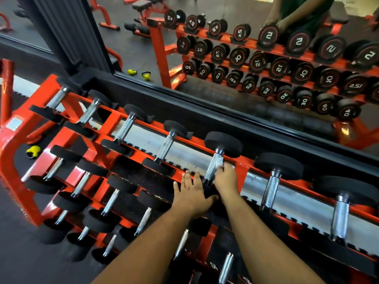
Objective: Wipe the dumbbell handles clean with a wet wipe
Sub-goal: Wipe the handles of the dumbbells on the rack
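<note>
wiping a dumbbell handle on the top rack row

right hand curls round the wet wipe against the dumbbell handle (knurled steel); left hand lies flat, fingers spread, on the near black weight head.

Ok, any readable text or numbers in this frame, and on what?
All numbers are mirror-reversed, on dumbbell ends reflected in the mirror:
"30": bottom-shelf dumbbell
"40": last bottom-shelf dumbbell
"50": first bottom-shelf dumbbell
"10": middle-shelf dumbbell
"12.5": right middle-shelf dumbbell
Top-shelf numbers: too blurred to be sure.
Rack sticker: unreadable.
Near dumbbell marking: cut off, unreadable.
</note>
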